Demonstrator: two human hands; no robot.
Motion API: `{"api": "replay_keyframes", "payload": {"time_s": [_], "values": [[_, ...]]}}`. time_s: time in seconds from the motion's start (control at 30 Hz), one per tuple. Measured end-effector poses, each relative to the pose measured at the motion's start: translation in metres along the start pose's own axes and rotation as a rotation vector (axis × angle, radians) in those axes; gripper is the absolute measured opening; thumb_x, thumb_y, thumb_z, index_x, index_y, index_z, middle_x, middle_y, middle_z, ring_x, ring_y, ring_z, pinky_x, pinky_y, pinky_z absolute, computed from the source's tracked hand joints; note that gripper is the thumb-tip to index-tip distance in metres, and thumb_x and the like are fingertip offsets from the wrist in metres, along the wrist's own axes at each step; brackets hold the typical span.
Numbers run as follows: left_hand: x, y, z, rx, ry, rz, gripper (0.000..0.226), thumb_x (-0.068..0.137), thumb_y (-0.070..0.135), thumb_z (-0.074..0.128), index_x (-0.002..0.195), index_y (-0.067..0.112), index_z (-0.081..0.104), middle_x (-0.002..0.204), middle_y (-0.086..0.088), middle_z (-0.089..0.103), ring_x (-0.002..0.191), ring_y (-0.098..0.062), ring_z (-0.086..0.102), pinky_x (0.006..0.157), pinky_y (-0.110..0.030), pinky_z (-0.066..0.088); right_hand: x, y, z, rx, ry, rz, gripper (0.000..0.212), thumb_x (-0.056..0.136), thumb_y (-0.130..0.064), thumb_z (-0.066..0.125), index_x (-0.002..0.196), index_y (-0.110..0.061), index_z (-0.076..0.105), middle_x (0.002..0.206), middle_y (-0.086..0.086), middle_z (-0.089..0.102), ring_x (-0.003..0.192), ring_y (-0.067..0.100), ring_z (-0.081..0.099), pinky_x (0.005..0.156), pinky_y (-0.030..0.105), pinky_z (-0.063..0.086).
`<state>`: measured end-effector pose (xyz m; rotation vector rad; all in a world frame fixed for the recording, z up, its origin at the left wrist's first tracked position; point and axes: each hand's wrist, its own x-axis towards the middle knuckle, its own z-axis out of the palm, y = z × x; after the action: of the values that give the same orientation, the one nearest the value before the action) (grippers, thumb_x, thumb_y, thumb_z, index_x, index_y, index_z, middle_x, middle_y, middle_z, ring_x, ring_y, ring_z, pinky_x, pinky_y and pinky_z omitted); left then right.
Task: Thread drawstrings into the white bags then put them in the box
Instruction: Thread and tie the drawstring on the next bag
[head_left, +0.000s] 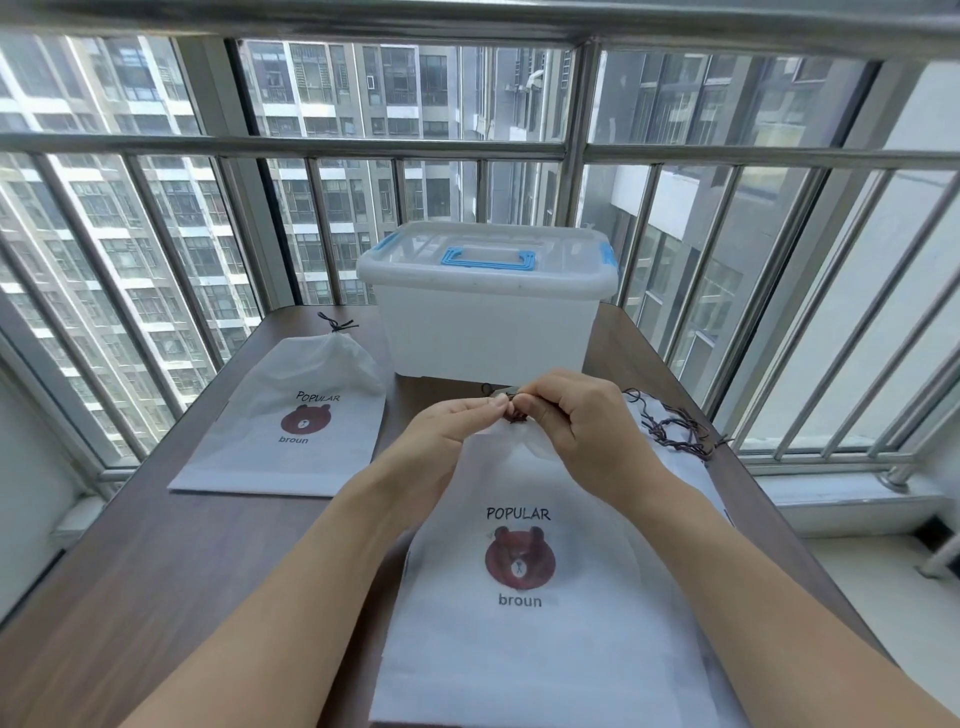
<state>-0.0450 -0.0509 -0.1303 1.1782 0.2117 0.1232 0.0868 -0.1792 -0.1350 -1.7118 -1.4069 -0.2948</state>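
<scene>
A white bag (524, 613) with a brown bear print lies in front of me, its top gathered. My left hand (452, 426) and my right hand (576, 415) pinch a dark drawstring (511, 408) at that gathered top, fingertips nearly touching. A second white bag (291, 426) with the same print lies to the left, its neck cinched and its dark string tied. The white plastic box (483, 322) stands behind, its lid closed, with a blue handle and blue clips.
A bundle of loose dark drawstrings (675, 426) lies at the right on more white bags (691, 467). The brown table (156, 571) ends close to a metal railing (311, 150) and windows on the left, far and right sides.
</scene>
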Motion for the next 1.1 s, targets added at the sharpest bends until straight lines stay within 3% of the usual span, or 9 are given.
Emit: {"api": "replay_keyframes", "payload": {"time_s": [0.07, 0.17, 0.3, 0.5, 0.6, 0.7, 0.83, 0.97, 1.1], "values": [[-0.0015, -0.0010, 0.0006, 0.080, -0.023, 0.036, 0.026, 0.096, 0.024, 0.063, 0.112, 0.004, 0.067, 0.096, -0.009, 0.066, 0.083, -0.016, 0.062, 0.077, -0.025, 0.048, -0.0002, -0.0002, -0.0002, -0.010, 0.021, -0.006, 0.019, 0.095, -0.016, 0.059, 0.086, -0.010, 0.074, 0.075, -0.017, 0.059, 0.073, -0.009, 0.055, 0.071, 0.005, 0.038], [0.0008, -0.0031, 0.0034, 0.265, 0.090, 0.122, 0.002, 0.092, 0.011, 0.068, 0.091, 0.010, 0.067, 0.079, 0.002, 0.056, 0.076, -0.007, 0.049, 0.076, -0.019, 0.038, -0.0018, -0.0009, 0.0021, -0.012, 0.038, -0.010, 0.016, 0.094, -0.014, 0.062, 0.088, -0.009, 0.076, 0.073, -0.019, 0.053, 0.071, -0.011, 0.053, 0.068, 0.005, 0.036], [0.0028, -0.0049, 0.0048, 0.249, 0.166, 0.183, 0.004, 0.088, 0.004, 0.070, 0.088, 0.008, 0.069, 0.075, 0.005, 0.063, 0.071, -0.004, 0.054, 0.071, -0.012, 0.043, -0.0026, -0.0014, 0.0037, 0.066, 0.073, 0.030, 0.013, 0.093, -0.011, 0.065, 0.091, -0.010, 0.077, 0.074, -0.011, 0.061, 0.070, -0.004, 0.056, 0.066, 0.009, 0.038], [0.0024, -0.0051, 0.0035, 0.206, 0.227, 0.208, 0.009, 0.079, 0.005, 0.078, 0.087, 0.007, 0.073, 0.086, -0.006, 0.071, 0.087, -0.017, 0.062, 0.088, -0.027, 0.046, -0.0036, -0.0030, 0.0050, 0.248, 0.039, 0.191, 0.015, 0.093, -0.019, 0.064, 0.093, -0.011, 0.077, 0.082, -0.001, 0.073, 0.077, 0.016, 0.066, 0.072, 0.031, 0.052], [0.0044, -0.0059, 0.0029, 0.172, 0.270, 0.238, 0.029, 0.068, 0.007, 0.084, 0.092, 0.005, 0.069, 0.090, -0.010, 0.073, 0.086, -0.019, 0.066, 0.089, -0.029, 0.049, -0.0030, -0.0023, 0.0045, 0.243, 0.021, 0.204, 0.019, 0.093, -0.023, 0.062, 0.092, -0.011, 0.077, 0.080, -0.001, 0.073, 0.077, 0.017, 0.065, 0.071, 0.033, 0.052], [0.0053, -0.0052, 0.0005, 0.150, 0.271, 0.275, 0.045, 0.064, 0.004, 0.083, 0.105, 0.004, 0.066, 0.098, -0.012, 0.076, 0.087, -0.019, 0.072, 0.086, -0.026, 0.054, -0.0030, -0.0032, 0.0047, 0.247, -0.020, 0.206, 0.020, 0.094, -0.023, 0.060, 0.091, -0.012, 0.076, 0.080, -0.003, 0.073, 0.077, 0.015, 0.065, 0.071, 0.030, 0.051], [0.0040, -0.0042, 0.0004, 0.229, 0.207, 0.302, 0.034, 0.075, 0.006, 0.079, 0.109, 0.003, 0.073, 0.108, -0.011, 0.076, 0.106, -0.021, 0.070, 0.097, -0.028, 0.051, -0.0031, -0.0034, 0.0030, 0.231, -0.033, 0.197, 0.017, 0.094, -0.021, 0.060, 0.089, -0.015, 0.076, 0.076, -0.006, 0.071, 0.072, 0.007, 0.062, 0.067, 0.021, 0.047], [0.0054, -0.0046, -0.0030, 0.251, 0.201, 0.315, 0.056, 0.072, 0.014, 0.081, 0.126, 0.019, 0.066, 0.109, -0.013, 0.074, 0.105, -0.022, 0.070, 0.097, -0.030, 0.051, -0.0038, -0.0030, 0.0019, 0.185, -0.051, 0.177, 0.015, 0.095, -0.015, 0.061, 0.089, -0.015, 0.075, 0.074, -0.010, 0.068, 0.069, 0.002, 0.058, 0.066, 0.013, 0.042], [0.0065, -0.0064, -0.0024, 0.353, 0.185, 0.363, 0.036, 0.077, 0.015, 0.077, 0.112, 0.016, 0.073, 0.105, -0.010, 0.076, 0.103, -0.021, 0.071, 0.098, -0.031, 0.051, -0.0036, -0.0036, 0.0016, 0.141, -0.051, 0.141, 0.017, 0.093, -0.017, 0.060, 0.090, -0.012, 0.076, 0.076, -0.013, 0.066, 0.072, -0.002, 0.059, 0.068, 0.010, 0.041]]}}
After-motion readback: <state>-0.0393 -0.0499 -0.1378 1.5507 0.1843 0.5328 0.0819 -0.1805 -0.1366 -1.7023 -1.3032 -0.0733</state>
